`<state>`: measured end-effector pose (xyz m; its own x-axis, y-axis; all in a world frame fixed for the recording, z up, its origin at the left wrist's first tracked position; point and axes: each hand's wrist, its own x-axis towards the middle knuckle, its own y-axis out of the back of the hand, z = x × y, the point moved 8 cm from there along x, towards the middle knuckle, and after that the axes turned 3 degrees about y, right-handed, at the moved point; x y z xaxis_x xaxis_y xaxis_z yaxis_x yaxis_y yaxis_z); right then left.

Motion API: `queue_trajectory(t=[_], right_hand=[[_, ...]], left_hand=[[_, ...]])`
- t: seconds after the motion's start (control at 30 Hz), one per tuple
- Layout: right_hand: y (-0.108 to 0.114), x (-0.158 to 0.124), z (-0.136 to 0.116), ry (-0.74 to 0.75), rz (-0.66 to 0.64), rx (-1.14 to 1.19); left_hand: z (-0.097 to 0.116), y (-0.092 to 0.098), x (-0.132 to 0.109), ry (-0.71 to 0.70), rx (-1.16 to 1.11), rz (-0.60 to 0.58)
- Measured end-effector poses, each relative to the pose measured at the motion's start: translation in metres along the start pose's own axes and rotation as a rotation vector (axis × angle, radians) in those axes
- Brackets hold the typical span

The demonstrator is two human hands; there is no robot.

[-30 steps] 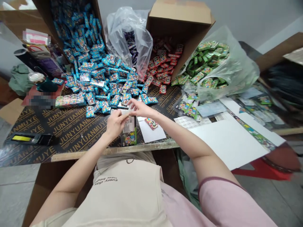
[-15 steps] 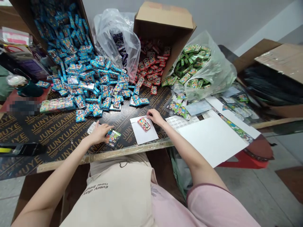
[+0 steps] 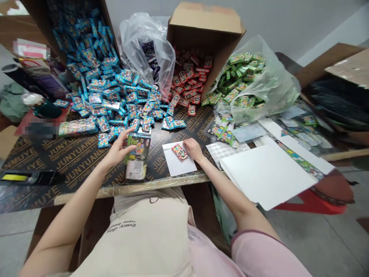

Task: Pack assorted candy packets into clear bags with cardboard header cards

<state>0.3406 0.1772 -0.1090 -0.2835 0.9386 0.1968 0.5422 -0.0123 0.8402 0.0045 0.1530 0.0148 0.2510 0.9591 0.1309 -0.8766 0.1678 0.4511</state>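
Observation:
My left hand [image 3: 118,151] grips a black and green printed pouch [image 3: 138,152] by its left side, thumb across its front. The pouch has a pale label patch low down and is raised at the table's front edge. My right hand [image 3: 193,149] has its fingers closed at the top edge of a white card [image 3: 180,166], which lies on the table. On that card rests a small red printed box [image 3: 179,152], just left of my right fingertips.
Small blue boxes [image 3: 106,96] spill from a carton at the back left. Red boxes [image 3: 188,82] lie in another carton [image 3: 207,17], green ones [image 3: 245,79] in a clear bag. White sheets [image 3: 268,169] are at right, a black tape dispenser [image 3: 29,177] at left.
My left hand has lifted the pouch from the table and turned its front towards me. My right hand stays at the card, and the view has shifted slightly.

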Motion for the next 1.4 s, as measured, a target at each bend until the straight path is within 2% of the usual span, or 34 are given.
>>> queue_trajectory(t=[0.1,0.2,0.27,0.3,0.37,0.47,0.57,0.77,0.87,0.97,1.07,1.13,1.2,1.27,1.33,1.4], right_hand=[[0.009,0.002,0.005,-0.062,0.078,0.031],[0.029,0.008,0.003,-0.224,0.288,0.121],[0.041,0.014,-0.02,-0.275,0.432,0.274],[0.043,0.018,-0.04,-0.251,0.461,0.38],[0.035,0.032,-0.094,-0.143,0.37,0.62],[0.016,0.047,-0.168,-0.042,0.154,0.882],[0.005,0.05,-0.203,-0.025,0.031,0.959],[0.012,0.038,-0.204,-0.009,0.064,0.848],[0.02,0.021,-0.21,0.107,0.131,0.655],[0.024,0.01,-0.219,0.243,0.128,0.509],[0.038,0.019,-0.217,0.233,0.148,0.501],[0.056,0.034,-0.216,0.202,0.191,0.508],[0.062,0.053,-0.223,0.199,0.102,0.523],[0.051,0.066,-0.234,0.195,-0.159,0.569],[0.031,0.068,-0.245,0.168,-0.44,0.625],[0.017,0.066,-0.252,0.136,-0.6,0.653]], left_hand=[[-0.015,-0.01,-0.008,0.092,-0.22,-0.001],[-0.025,-0.013,-0.017,0.118,-0.25,0.053],[-0.025,-0.012,-0.02,0.126,-0.229,0.085],[-0.023,-0.009,-0.02,0.128,-0.216,0.102],[-0.018,-0.003,-0.02,0.127,-0.194,0.135],[-0.008,0.002,-0.017,0.119,-0.188,0.138],[0.003,0.003,-0.016,0.068,-0.152,0.133],[0.03,-0.003,-0.022,-0.145,0.004,0.125],[0.038,-0.005,-0.027,-0.236,0.09,0.132],[0.045,-0.01,-0.033,-0.335,0.235,0.101],[0.048,-0.012,-0.037,-0.371,0.322,0.067],[0.049,-0.011,-0.039,-0.367,0.282,0.069],[0.048,-0.008,-0.038,-0.333,0.193,0.108],[0.045,-0.004,-0.037,-0.282,0.119,0.162],[0.043,-0.002,-0.036,-0.251,0.089,0.191],[0.044,-0.002,-0.036,-0.26,0.085,0.194]])
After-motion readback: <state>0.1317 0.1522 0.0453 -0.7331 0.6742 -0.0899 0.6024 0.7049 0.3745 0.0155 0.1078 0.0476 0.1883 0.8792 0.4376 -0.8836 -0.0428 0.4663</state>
